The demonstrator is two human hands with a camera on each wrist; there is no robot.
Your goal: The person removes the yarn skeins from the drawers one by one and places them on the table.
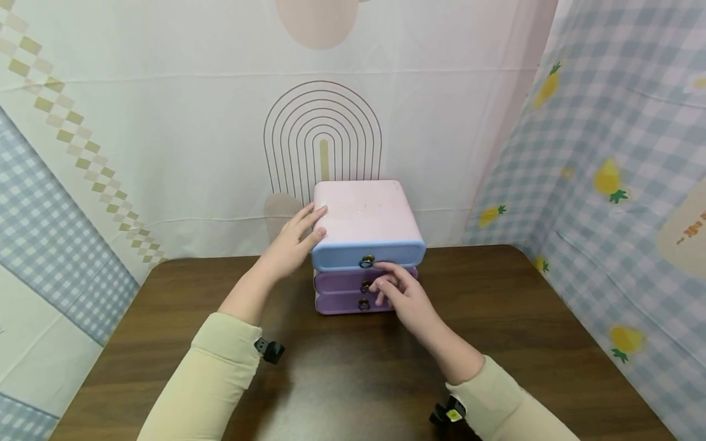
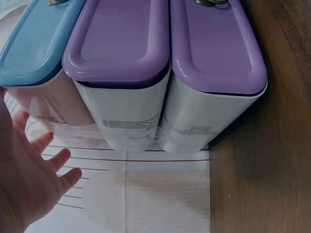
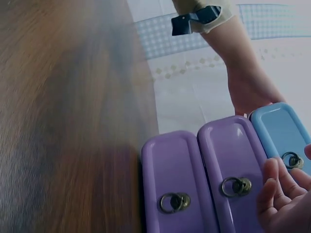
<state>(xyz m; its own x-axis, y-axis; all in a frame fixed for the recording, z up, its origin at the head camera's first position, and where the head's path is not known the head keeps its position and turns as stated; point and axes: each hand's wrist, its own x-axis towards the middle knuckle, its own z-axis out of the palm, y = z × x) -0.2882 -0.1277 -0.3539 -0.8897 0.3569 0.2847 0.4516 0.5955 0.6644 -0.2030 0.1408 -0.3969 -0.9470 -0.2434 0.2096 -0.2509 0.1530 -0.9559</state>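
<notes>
A small stack of three drawer boxes stands at the back of the table. On top is a pink box [image 1: 364, 211] with a blue drawer front [image 1: 336, 256]; the two below are white with purple drawer fronts [image 2: 116, 43]. Each front carries a bronze ring pull [image 3: 174, 202]. My left hand [image 1: 289, 245] rests on the pink box's left top edge, fingers spread. Just right of the blue drawer's ring pull [image 1: 366, 261], my right hand [image 1: 405, 300] has its index fingertip at the drawer's lower edge, the other fingers loosely bent.
The brown wooden table [image 1: 331, 380] extends in front of the boxes and to both sides. A patterned cloth [image 1: 209, 122] hangs right behind the stack, and a checked cloth [image 1: 595, 245] borders the right side.
</notes>
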